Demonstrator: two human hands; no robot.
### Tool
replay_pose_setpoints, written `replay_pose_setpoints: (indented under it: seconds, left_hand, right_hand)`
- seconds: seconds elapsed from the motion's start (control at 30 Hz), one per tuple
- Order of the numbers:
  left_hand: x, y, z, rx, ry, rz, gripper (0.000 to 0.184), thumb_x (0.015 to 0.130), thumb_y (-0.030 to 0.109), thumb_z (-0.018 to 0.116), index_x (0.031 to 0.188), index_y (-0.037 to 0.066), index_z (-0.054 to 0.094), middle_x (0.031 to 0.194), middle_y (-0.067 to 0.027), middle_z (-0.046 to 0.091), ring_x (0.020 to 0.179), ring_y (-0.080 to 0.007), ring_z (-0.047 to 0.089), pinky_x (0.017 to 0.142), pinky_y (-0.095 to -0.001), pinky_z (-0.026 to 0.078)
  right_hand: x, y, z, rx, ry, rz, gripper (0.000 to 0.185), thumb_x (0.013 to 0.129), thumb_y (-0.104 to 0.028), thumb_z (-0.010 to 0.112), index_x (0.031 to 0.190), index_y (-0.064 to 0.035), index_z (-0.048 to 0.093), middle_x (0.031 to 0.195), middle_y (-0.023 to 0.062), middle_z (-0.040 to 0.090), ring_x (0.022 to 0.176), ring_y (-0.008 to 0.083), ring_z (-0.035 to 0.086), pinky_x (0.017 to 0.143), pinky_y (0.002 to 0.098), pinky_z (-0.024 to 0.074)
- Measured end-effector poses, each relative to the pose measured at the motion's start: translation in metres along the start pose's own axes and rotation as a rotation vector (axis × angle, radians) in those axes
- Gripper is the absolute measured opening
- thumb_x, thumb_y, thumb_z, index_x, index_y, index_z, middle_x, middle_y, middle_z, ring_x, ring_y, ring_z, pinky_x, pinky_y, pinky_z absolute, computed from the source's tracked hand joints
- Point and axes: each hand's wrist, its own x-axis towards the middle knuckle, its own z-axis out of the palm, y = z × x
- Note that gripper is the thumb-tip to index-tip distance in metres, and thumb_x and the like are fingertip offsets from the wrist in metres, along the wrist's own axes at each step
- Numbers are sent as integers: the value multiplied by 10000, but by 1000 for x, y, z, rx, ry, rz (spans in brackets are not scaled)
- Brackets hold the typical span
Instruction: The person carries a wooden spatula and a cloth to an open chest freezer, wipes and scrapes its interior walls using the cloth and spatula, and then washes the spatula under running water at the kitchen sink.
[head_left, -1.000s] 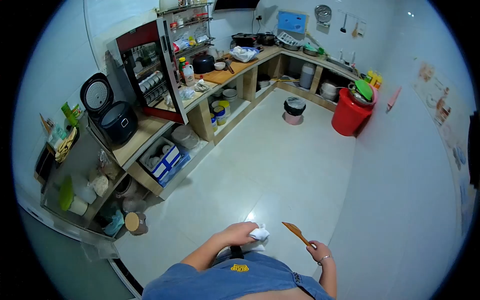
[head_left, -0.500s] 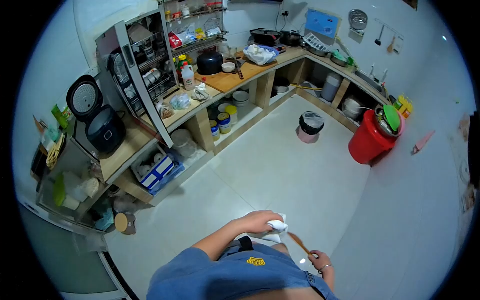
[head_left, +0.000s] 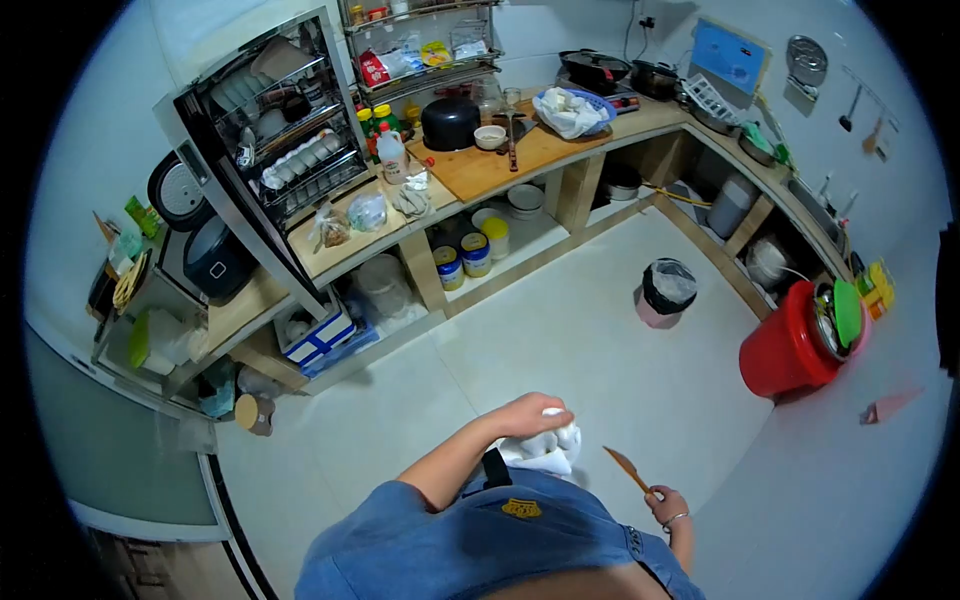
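Observation:
My left hand [head_left: 533, 415] is closed around a white cloth [head_left: 550, 455], which hangs down in folds in front of my blue shirt. Lower on the right, my right hand [head_left: 667, 505] grips the handle of a brown wooden spatula [head_left: 627, 467]. Its flat blade points up and to the left, apart from the cloth. Both hands are in the air above the pale tiled floor [head_left: 440, 375].
Along the back counter are a wooden board [head_left: 470, 175], a black pot [head_left: 450, 124] and a blue basket [head_left: 575, 113]. A dish cabinet [head_left: 275, 120] stands on the left with its door open. A bin [head_left: 668, 287] and a red bucket [head_left: 788, 345] stand on the floor.
The spatula has moved away from the cloth and is now clearly apart from it. More of the cloth hangs below my left hand. The camera view has shifted slightly.

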Motion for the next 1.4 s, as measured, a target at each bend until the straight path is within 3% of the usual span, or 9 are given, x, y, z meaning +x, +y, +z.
replay_pose_setpoints:
  seconds: [0.27, 0.5, 0.73, 0.77, 0.9, 1.1, 1.17, 1.27, 1.4]
  left_hand:
    - [43, -20, -79, -443, 554, -300, 332, 760, 334, 544, 630, 31, 580, 609, -17, 550, 569, -94, 486, 531, -234, 401]
    - [90, -74, -201, -508, 747, -266, 164, 712, 176, 599, 803, 47, 553, 726, -17, 555, 646, -98, 520, 565, -232, 421]
    - [137, -147, -380, -421, 1249, -427, 574, 656, 250, 657, 1100, 6, 388, 946, -135, 517, 815, -202, 527, 681, -300, 432]
    - [144, -156, -400, -332, 1321, -453, 648, 634, 268, 671, 1102, -76, 381, 1089, -204, 459, 1005, -282, 452, 830, -323, 370]
    - [171, -169, -468, -170, 1395, -668, 742, 617, 333, 660, 1118, -108, 335, 1101, -246, 442, 1021, -324, 448, 848, -324, 362]
    - [177, -218, -507, -77, 1346, -778, 615, 667, 343, 584, 1061, -97, 414, 1078, -255, 457, 1022, -335, 443, 837, -357, 366]
    - [180, -267, -515, -153, 1544, -620, 546, 691, 324, 561, 1044, -77, 448, 1028, -241, 497, 987, -324, 473, 819, -349, 374]
    - [188, -269, -508, -135, 1730, -385, 548, 700, 317, 562, 1074, -61, 431, 922, -229, 545, 915, -304, 515, 794, -338, 385]
    - [168, -215, -497, -181, 1639, -482, 593, 696, 350, 585, 1094, -47, 396, 934, -199, 540, 810, -278, 546, 734, -337, 407]
  right_hand:
    - [89, -41, -64, -1, 41, -71, 322, 719, -295, 576, 983, -111, 568, 792, 172, 591, 767, 250, 576, 696, 331, 442]
    - [148, -95, -68, -65, -104, -79, 341, 705, -347, 566, 980, -145, 567, 863, 180, 577, 844, 303, 547, 745, 360, 427]
    - [209, -185, -96, -12, -126, -76, 329, 708, -334, 576, 978, -145, 562, 812, 162, 588, 796, 290, 560, 694, 360, 438]
    - [214, -200, -103, 9, -121, -69, 320, 708, -300, 585, 979, -130, 559, 743, 151, 593, 723, 272, 575, 648, 346, 447]
    - [234, -254, -122, 83, -95, -8, 310, 712, -278, 585, 975, -115, 559, 671, 139, 588, 652, 253, 578, 612, 330, 449]
    - [252, -279, -134, -6, -109, -21, 301, 716, -268, 582, 972, -111, 562, 650, 141, 585, 635, 240, 581, 593, 325, 446]
    - [257, -286, -137, -30, -139, 10, 302, 713, -267, 585, 971, -114, 563, 668, 146, 588, 649, 245, 583, 598, 330, 448]
    - [275, -286, -137, -75, -152, -38, 303, 710, -269, 588, 969, -113, 564, 656, 143, 586, 643, 245, 583, 595, 330, 449]
    - [290, -307, -144, -127, -145, -83, 307, 713, -283, 587, 966, -111, 563, 642, 135, 583, 643, 243, 582, 596, 334, 446]
